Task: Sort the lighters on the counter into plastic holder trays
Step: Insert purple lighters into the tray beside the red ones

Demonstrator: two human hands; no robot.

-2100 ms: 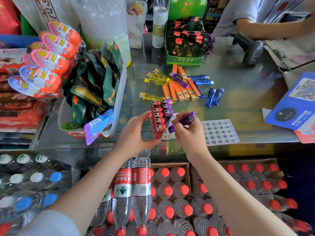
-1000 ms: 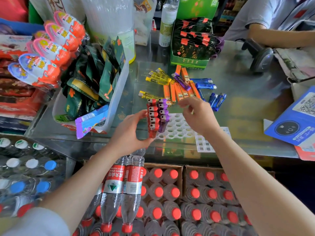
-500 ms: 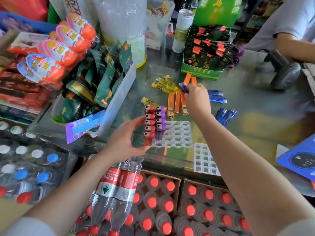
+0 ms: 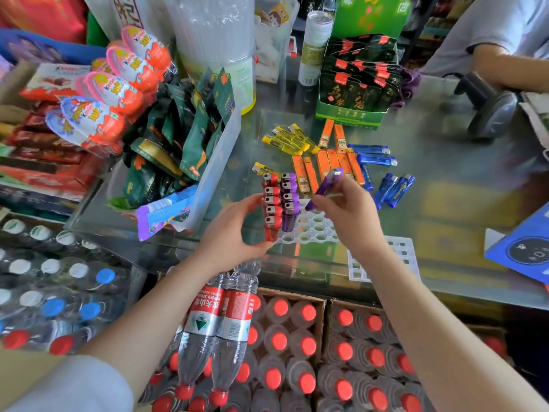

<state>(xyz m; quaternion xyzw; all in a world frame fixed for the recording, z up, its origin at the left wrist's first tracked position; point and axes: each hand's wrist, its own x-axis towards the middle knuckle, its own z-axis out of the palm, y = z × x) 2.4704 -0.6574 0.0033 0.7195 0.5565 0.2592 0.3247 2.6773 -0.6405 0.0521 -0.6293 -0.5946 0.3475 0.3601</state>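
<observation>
Your right hand (image 4: 349, 215) pinches the purple lighter (image 4: 325, 185) tilted, base down-left, just right of the purple row in the white tray (image 4: 312, 230), so stand it upright, while your left hand (image 4: 234, 230) grips the tray's near-left edge.

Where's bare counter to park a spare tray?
Bare glass lies right of the blue lighters, toward the blue card, and beyond them toward the scanner. Crowded: the loose lighters behind the round-hole tray and the snack bin at left.
</observation>
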